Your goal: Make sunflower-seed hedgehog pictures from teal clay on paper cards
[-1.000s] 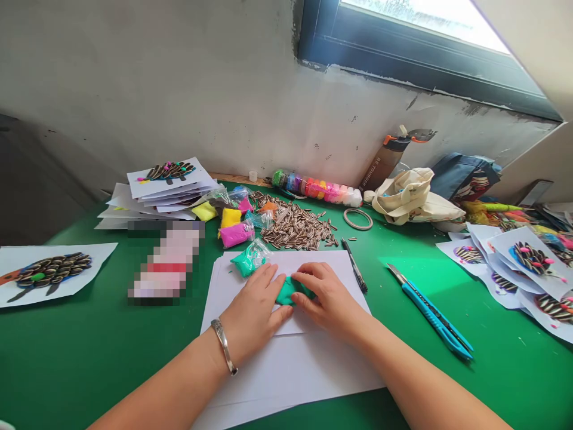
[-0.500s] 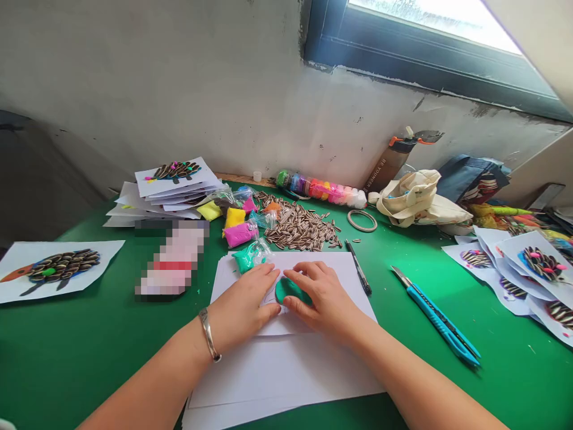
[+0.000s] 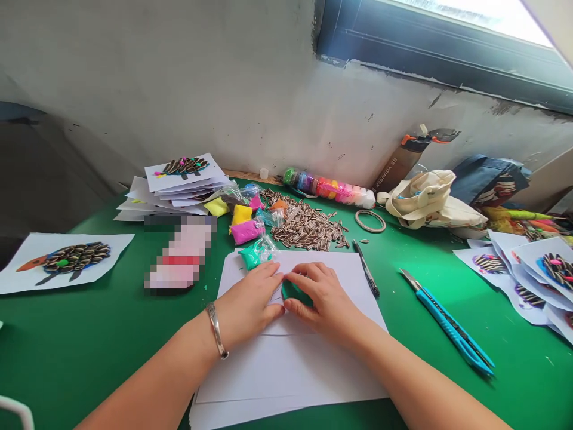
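Observation:
A flat round piece of green modelling clay (image 3: pixel 293 292) lies on white paper (image 3: pixel 286 370), partly covered by my right hand (image 3: pixel 320 295). The fingers of that hand curl around it, with the thumb and index finger at its near and far edges. Stretched out flat on the paper just left of the clay is my left hand (image 3: pixel 250 298), its fingertips close to the right hand's; it holds nothing that I can see. Pencil-like lines show on the paper between the hands. An opened bag of green clay (image 3: pixel 255 255) rests at the paper's top left.
Sunflower seeds (image 3: pixel 311 227) are heaped behind the paper, beside small clay bags (image 3: pixel 244 230). To the right lie a pen (image 3: pixel 367 272), a blue utility knife (image 3: pixel 450 325) with its blade out, and a tape roll (image 3: pixel 370 221). Seed pictures (image 3: pixel 76 263) flank both sides.
The whole view has shifted slightly, so the table things appear further right. Both hands stay around the green clay, with the right fingers a little closer to the left hand.

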A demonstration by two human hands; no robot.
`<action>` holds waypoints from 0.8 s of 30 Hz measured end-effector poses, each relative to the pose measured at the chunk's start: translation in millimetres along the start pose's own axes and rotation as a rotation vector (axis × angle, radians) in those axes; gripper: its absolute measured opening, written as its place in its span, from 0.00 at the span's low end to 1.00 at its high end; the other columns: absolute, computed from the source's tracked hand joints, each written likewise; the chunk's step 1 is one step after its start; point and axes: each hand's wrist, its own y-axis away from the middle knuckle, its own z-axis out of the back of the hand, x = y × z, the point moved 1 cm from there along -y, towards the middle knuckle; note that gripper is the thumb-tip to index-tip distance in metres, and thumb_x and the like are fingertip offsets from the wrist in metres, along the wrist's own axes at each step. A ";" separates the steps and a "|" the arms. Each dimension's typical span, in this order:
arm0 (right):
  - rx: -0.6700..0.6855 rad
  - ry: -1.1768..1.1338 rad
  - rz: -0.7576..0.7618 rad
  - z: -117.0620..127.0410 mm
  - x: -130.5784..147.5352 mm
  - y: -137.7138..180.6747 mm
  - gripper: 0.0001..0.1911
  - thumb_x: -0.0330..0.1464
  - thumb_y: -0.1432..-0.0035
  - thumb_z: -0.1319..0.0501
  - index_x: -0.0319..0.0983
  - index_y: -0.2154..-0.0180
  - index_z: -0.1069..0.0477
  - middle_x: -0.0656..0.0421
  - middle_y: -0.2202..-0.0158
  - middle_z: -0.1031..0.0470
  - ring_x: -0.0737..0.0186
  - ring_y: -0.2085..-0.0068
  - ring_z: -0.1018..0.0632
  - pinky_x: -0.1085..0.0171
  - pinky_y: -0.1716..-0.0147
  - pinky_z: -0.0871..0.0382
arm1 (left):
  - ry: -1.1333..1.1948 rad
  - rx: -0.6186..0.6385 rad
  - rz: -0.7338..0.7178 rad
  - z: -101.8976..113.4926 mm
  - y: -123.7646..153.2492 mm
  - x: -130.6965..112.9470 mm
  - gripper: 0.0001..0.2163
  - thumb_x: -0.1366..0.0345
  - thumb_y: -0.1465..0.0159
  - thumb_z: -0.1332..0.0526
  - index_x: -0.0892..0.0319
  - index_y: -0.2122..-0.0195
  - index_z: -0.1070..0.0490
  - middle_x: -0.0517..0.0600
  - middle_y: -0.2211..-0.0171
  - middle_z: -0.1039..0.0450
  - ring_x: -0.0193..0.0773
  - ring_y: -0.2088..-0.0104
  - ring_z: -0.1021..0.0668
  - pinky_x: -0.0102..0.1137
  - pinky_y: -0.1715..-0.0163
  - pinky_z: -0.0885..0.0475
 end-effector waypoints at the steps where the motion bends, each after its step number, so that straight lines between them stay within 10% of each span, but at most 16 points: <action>1: -0.010 -0.012 0.000 -0.2 -1.1 0.6 0.19 0.37 0.40 0.39 0.42 0.47 0.30 0.51 0.50 0.28 0.50 0.50 0.31 0.50 0.50 0.37 | 0.008 -0.011 -0.004 -0.8 0.3 0.7 0.23 0.65 0.40 0.39 0.58 0.43 0.33 0.58 0.37 0.38 0.52 0.37 0.36 0.47 0.40 0.35; 24: -0.146 -0.066 0.053 -5.8 -13.3 5.3 0.17 0.35 0.40 0.38 0.38 0.50 0.29 0.49 0.52 0.28 0.51 0.51 0.30 0.52 0.51 0.32 | 0.048 0.116 0.068 3.4 0.2 -9.3 0.29 0.59 0.39 0.36 0.66 0.39 0.39 0.64 0.34 0.46 0.56 0.34 0.45 0.49 0.37 0.44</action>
